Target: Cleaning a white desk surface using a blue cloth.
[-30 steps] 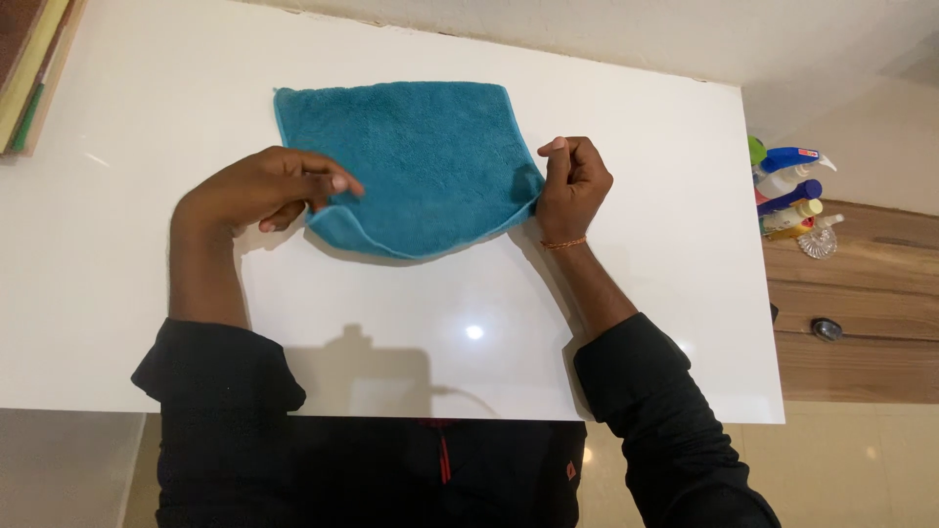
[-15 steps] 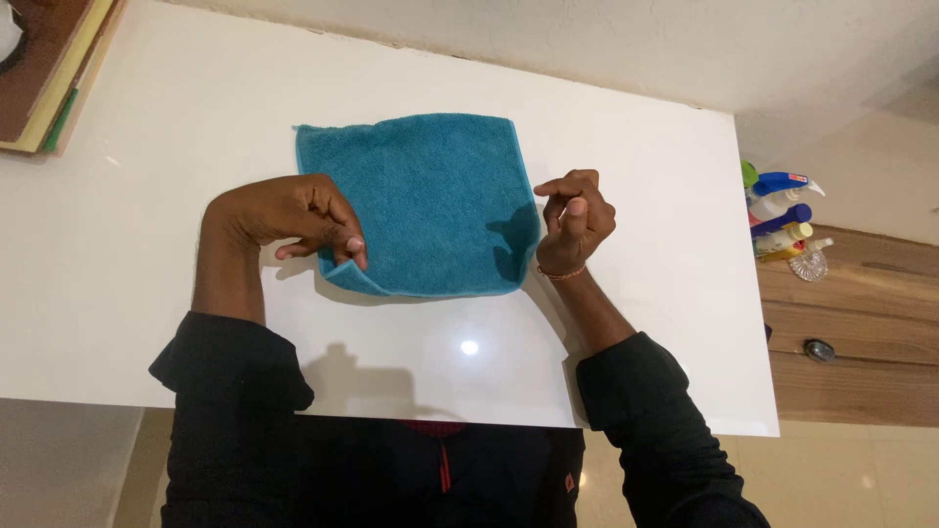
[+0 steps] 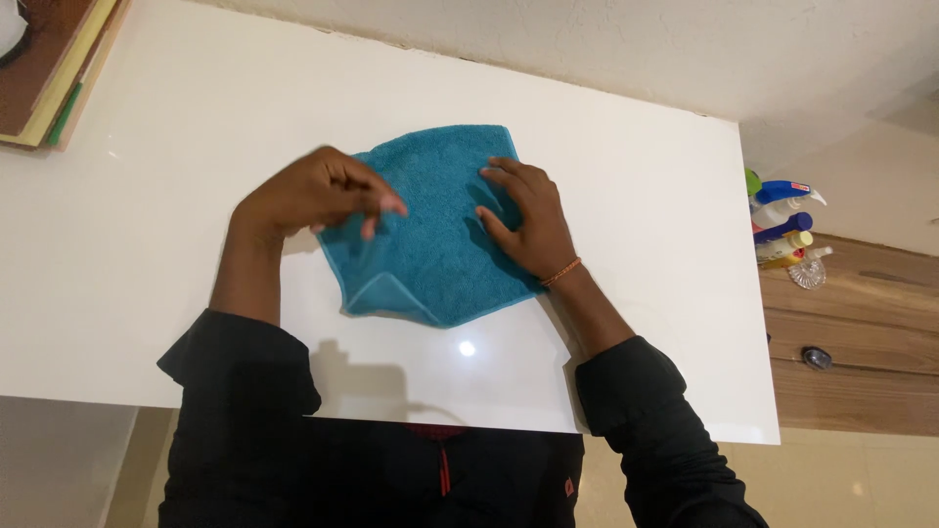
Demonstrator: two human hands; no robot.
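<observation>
Right now my right hand [image 3: 523,220] lies flat and open on the teal cloth [image 3: 435,244], palm down, fingers spread a little and pointing away from me, pressing the right part of it onto the table [image 3: 636,196]. My left hand [image 3: 318,191] is at the cloth's left edge, fingers loosely curled; its blurred fingertips [image 3: 386,207] are over the fabric, and I cannot tell whether they pinch the edge or just brush it. The cloth sits near the middle of the white table, folded and turned at an angle so one corner points toward me, with a small triangular flap doubled over at the lower left. Both of my black sleeves [image 3: 636,391] reach in from the near edge, and a thin orange band [image 3: 561,273] circles my right wrist.

A stack of flat boards or books [image 3: 49,68], brown, yellow and green at the edges, lies at the far left corner of the table, well apart from the cloth. Off the table to the right, several spray and squeeze bottles [image 3: 782,220] stand together on a wooden surface [image 3: 861,332], with a small dark round object [image 3: 816,358] lying nearer to me on the same wood
</observation>
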